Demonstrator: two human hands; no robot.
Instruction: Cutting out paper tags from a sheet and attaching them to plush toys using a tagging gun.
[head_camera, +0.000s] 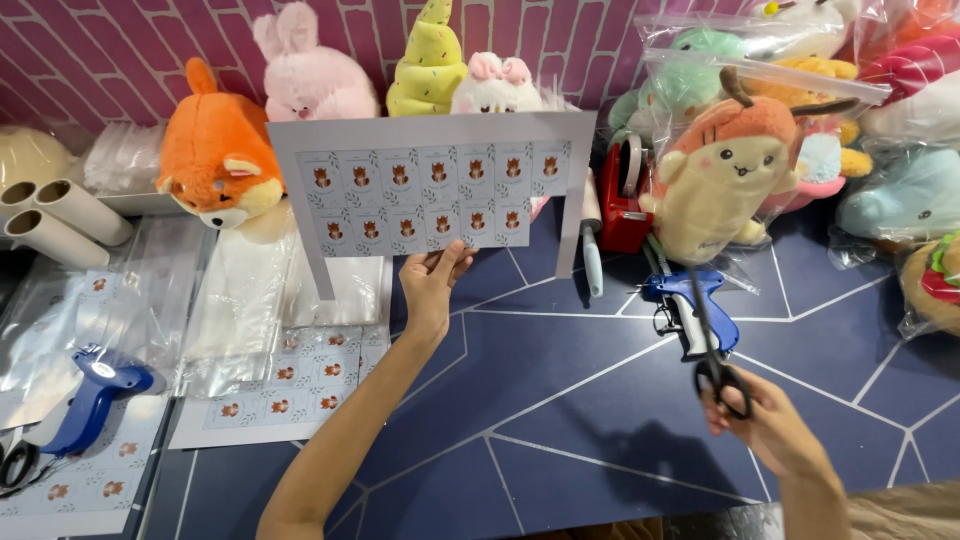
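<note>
My left hand (432, 280) holds up a grey sheet of small fox tags (430, 190) by its lower edge; strips along the sheet's sides and bottom have been cut away, leaving a frame hanging down left and right. My right hand (765, 425) grips black-handled scissors (712, 340) at the lower right, blades pointing up and away from me, well apart from the sheet. A blue tagging gun (690, 305) lies on the dark blue table (560, 400) just behind the scissors.
Plush toys line the back: an orange fox (215, 150), pink bunny (305, 75), a bagged peach-coloured plush (725, 165). A red tape dispenser (625, 195), clear bags (240, 290), more tag sheets (290, 385), a second blue tagging gun (95, 395) and cardboard rolls (60, 215) lie around.
</note>
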